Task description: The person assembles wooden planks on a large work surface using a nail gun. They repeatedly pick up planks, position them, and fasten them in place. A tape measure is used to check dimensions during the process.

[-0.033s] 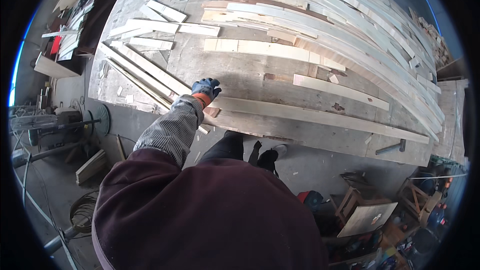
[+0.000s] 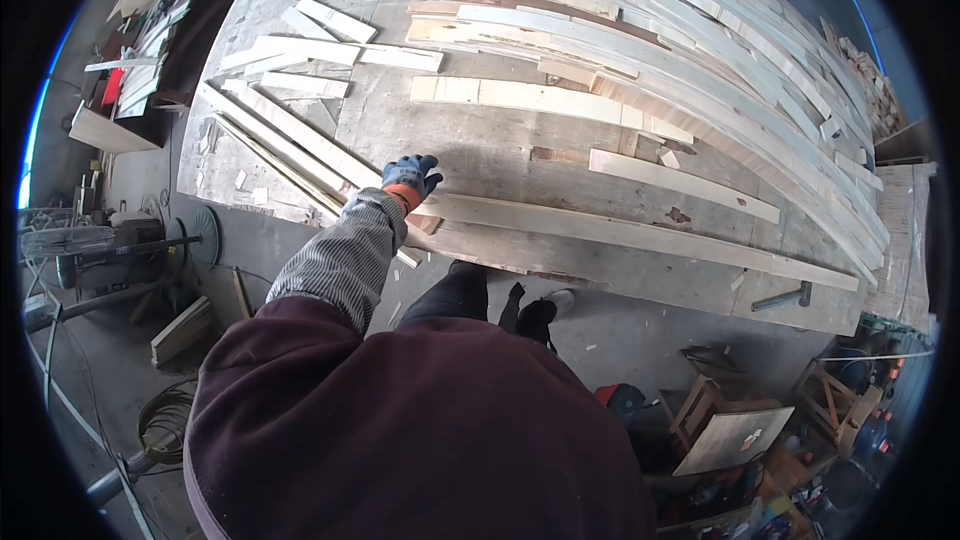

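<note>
My left hand (image 2: 408, 177), in a blue-grey glove with an orange cuff, reaches over the near edge of a wide wooden worktable (image 2: 470, 145). Its fingers point right and look parted, with nothing visible in them. Right beside it begins a long pale board (image 2: 640, 233), lying along the near edge toward the right. Slanting pale strips (image 2: 310, 135) end just left of the glove. Below the wrist a short reddish-brown wood piece (image 2: 425, 224) sits at the edge. What the palm touches is hidden. My right hand is out of sight.
Many pale planks (image 2: 560, 28) cover the table's far and right parts. A hammer (image 2: 804, 294) lies near the right front corner. On the floor are a fan (image 2: 207, 237) and coiled cable (image 2: 165, 418) at left, and a wooden panel (image 2: 735, 440) at right.
</note>
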A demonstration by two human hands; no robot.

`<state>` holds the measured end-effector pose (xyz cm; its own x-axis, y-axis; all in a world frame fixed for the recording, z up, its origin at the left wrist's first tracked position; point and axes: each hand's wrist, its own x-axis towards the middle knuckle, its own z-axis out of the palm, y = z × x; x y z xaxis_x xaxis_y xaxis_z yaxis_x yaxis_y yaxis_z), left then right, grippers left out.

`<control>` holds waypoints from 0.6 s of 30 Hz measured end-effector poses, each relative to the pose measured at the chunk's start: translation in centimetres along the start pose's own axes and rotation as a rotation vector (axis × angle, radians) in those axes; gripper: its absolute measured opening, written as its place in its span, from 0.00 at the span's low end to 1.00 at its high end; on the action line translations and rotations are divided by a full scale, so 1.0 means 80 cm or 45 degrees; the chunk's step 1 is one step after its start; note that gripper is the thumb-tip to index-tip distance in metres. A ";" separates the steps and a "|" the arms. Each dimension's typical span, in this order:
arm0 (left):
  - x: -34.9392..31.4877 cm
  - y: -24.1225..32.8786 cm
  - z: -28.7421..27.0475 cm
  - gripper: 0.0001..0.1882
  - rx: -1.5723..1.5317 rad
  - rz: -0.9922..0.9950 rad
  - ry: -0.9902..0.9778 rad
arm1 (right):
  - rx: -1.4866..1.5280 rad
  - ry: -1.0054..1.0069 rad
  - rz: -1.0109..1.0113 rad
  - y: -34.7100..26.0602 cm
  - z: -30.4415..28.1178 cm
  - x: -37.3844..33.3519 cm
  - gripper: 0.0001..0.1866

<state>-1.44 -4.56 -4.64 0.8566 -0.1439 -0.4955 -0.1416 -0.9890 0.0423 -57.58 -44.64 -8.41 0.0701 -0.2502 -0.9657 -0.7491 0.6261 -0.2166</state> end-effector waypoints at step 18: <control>-0.039 0.062 0.003 0.38 0.377 0.612 -0.102 | -0.387 0.027 -0.428 0.047 -0.028 0.019 0.15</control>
<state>-4.92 -9.01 -3.10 0.6227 -0.5611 -0.5453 -0.6492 -0.7595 0.0401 -61.72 -44.32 -10.37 0.3314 -0.4199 -0.8449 -0.8467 0.2627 -0.4627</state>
